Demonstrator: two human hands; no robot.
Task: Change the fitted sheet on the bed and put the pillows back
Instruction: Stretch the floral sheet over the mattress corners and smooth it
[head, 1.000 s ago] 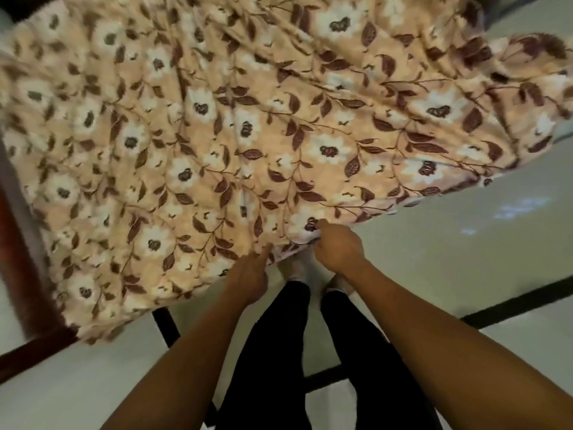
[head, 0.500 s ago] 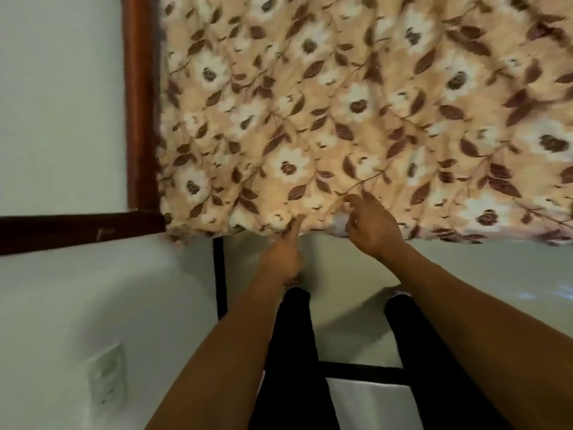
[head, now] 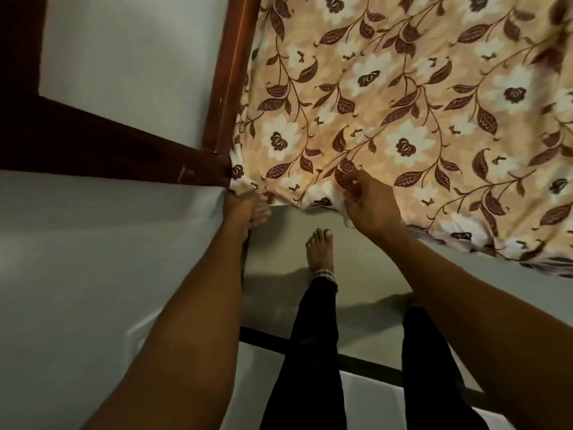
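On floral sheet [head: 403, 103] edge, left hand [head: 243, 209] and right hand [head: 373, 207]

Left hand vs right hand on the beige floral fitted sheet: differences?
Left hand touches the bunched corner of the beige floral fitted sheet, beside the dark wooden bed frame, grip unclear; right hand pinches the hem further along, fingers curled. Both work the near edge.
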